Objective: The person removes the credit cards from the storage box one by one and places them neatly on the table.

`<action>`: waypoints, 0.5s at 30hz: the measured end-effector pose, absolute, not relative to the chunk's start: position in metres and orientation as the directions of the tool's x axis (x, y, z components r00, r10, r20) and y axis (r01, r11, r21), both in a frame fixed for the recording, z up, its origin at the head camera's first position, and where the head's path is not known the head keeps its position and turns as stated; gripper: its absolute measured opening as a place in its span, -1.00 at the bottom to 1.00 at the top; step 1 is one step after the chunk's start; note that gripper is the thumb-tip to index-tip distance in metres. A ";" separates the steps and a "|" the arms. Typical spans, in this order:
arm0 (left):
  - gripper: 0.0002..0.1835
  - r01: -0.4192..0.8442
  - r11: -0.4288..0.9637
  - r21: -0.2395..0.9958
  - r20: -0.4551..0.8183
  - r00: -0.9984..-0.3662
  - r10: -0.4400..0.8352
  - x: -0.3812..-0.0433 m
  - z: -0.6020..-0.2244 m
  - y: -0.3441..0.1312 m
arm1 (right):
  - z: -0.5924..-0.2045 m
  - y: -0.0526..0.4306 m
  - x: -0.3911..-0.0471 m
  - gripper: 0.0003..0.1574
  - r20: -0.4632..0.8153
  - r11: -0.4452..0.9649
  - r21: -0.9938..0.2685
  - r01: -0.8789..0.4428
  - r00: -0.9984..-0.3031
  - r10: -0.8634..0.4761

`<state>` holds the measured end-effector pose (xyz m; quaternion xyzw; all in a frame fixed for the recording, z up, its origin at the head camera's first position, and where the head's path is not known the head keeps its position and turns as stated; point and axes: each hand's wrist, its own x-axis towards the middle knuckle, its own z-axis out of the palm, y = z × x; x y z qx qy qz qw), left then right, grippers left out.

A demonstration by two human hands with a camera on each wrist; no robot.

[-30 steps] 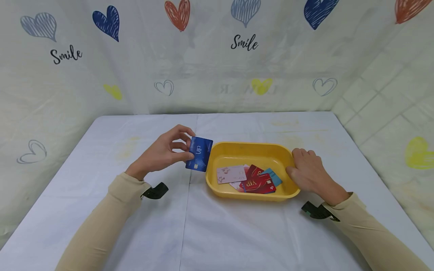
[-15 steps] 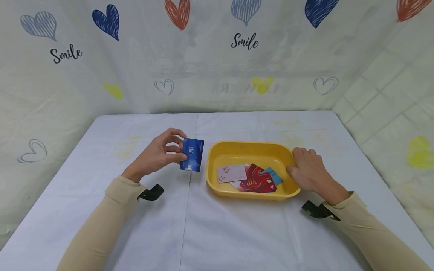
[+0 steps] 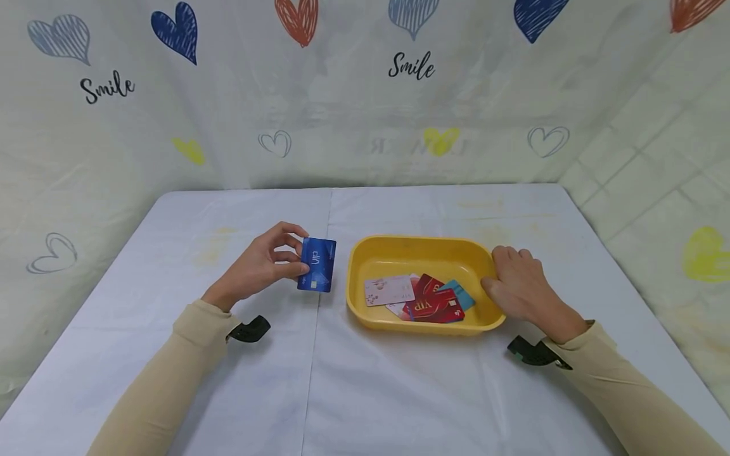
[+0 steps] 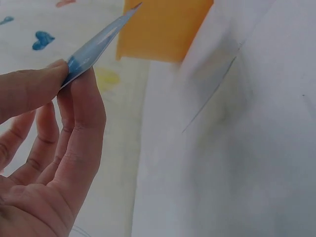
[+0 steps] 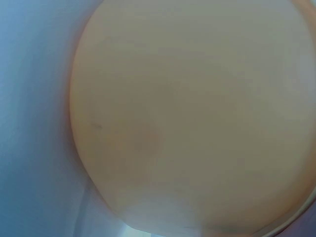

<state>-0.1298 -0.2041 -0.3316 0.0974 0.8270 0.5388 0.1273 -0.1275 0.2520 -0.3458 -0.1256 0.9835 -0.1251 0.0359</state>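
My left hand (image 3: 258,265) pinches a blue card marked VIP (image 3: 317,265) by its left edge, held up to the left of the yellow tray (image 3: 422,244). From the left wrist, the blue card (image 4: 96,47) shows nearly edge-on between thumb and forefinger, the other fingers loosely bent. My right hand (image 3: 521,286) grips the tray's right end, thumb over the rim. Inside the tray lie a pale pink card (image 3: 390,291), overlapping red VIP cards (image 3: 438,306) and a light blue card (image 3: 461,294). A blurred tan shape fills most of the right wrist view.
A white cloth (image 3: 251,392) with a long crease covers the table. Behind it hangs a pale curtain (image 3: 342,95) printed with hearts and "Smile". Dark wrist devices (image 3: 249,329) stick out beneath both beige sleeves.
My left hand has drawn the blue card leftward, away from the tray's left rim and slightly down. The right hand, the tray and the cards inside it have stayed put.
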 end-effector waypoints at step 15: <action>-0.37 -0.067 0.373 0.925 -0.176 -0.947 0.267 -0.132 -0.345 -0.209 | -0.347 0.252 -0.129 -0.70 -0.060 0.940 -0.255 -0.226 -0.967 -0.248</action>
